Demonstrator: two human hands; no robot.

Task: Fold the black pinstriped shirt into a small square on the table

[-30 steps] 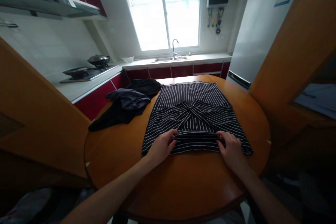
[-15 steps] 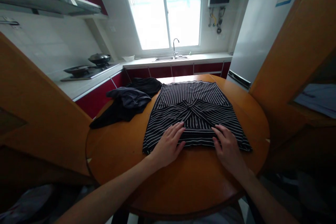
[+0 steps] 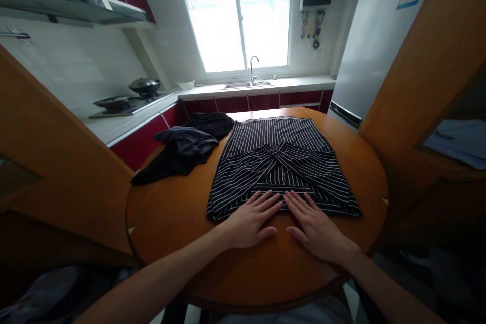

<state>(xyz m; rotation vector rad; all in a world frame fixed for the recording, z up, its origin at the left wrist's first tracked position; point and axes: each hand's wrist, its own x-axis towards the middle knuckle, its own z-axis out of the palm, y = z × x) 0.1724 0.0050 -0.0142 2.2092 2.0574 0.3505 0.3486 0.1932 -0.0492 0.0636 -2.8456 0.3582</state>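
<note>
A black garment with white stripes [image 3: 281, 134] lies spread on the round wooden table [image 3: 258, 273], its sides folded inward so that they cross near the middle. My left hand [image 3: 254, 220] rests flat at the garment's near edge, fingers stretched over the striped cloth. Close beside it, my right hand [image 3: 317, 225] also lies flat, fingertips on the same near edge. Both palms sit mostly over the bare wood. Neither hand grips the cloth. Exactly what kind of garment it is, I cannot tell from its folded shape.
Dark crumpled clothes [image 3: 186, 147] lie at the table's far left. Wooden panels [image 3: 64, 157] flank the table on both sides. Beyond it are a counter with a sink [image 3: 237, 85], a stove with a wok [image 3: 144, 85], and a fridge [image 3: 372, 45].
Both hands have moved inward and slightly toward me, from apart on the cloth to nearly touching. Their fingers are now flatter, and the near part of the garment looks smoother.
</note>
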